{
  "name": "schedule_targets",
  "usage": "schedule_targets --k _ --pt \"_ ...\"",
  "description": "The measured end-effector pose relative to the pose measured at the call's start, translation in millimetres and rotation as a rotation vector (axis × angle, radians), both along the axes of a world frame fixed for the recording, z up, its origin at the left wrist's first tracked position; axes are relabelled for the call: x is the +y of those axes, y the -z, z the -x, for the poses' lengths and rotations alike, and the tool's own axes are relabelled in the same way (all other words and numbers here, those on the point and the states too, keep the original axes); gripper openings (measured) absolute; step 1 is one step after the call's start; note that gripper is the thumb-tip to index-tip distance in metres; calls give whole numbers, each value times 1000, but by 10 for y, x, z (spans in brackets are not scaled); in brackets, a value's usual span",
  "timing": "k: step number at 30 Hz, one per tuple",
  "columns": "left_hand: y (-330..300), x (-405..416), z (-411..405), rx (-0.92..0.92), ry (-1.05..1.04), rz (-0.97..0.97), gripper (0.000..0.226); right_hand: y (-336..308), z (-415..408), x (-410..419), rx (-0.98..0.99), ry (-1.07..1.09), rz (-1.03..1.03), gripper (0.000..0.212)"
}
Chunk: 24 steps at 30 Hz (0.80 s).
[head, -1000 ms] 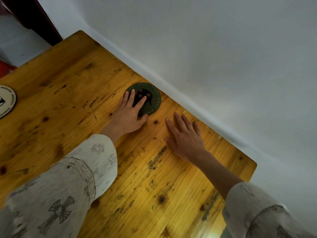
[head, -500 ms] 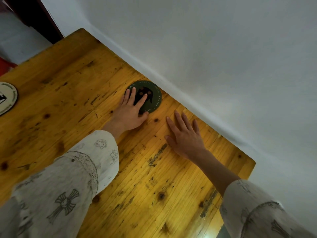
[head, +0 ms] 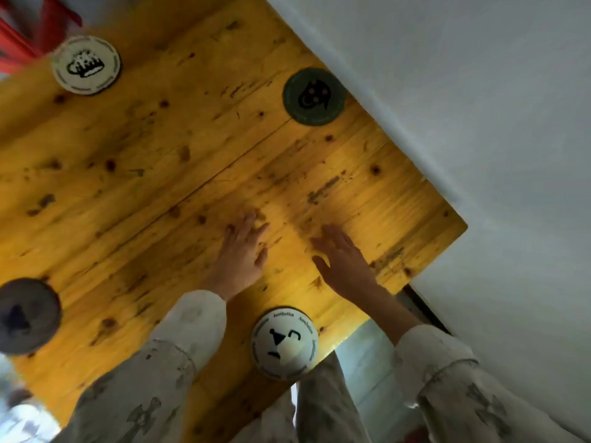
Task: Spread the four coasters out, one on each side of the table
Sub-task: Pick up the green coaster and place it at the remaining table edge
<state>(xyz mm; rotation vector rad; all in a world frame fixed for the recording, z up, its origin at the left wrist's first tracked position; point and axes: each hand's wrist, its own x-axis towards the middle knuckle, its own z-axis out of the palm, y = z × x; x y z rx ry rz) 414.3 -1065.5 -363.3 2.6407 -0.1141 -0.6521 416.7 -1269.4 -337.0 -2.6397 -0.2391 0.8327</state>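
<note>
Four round coasters lie on the yellow wooden table (head: 160, 174). A dark green coaster (head: 314, 96) sits by the wall-side edge. A white coaster with a black drawing (head: 85, 64) lies near the far left edge. A dark grey coaster (head: 27, 315) rests at the left edge. A white coaster with a face (head: 284, 343) lies at the near edge, between my arms. My left hand (head: 243, 251) and my right hand (head: 342, 257) hover flat and open over the bare middle of the table, side by side, holding nothing.
A white wall (head: 463, 107) runs along the table's right side. Something red (head: 19, 36) stands beyond the far left corner. My patterned sleeves (head: 153, 378) cover the near edge, and the floor shows below the table's near right corner.
My left hand has let go of the dark green coaster and both hands have drawn back toward me. The view has pulled back, so all the coasters now show.
</note>
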Motion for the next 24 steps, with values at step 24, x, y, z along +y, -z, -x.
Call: schedule_targets --k 24 --pt "-146 -306 1656 159 -401 150 48 -24 1139 335 168 184 71 30"
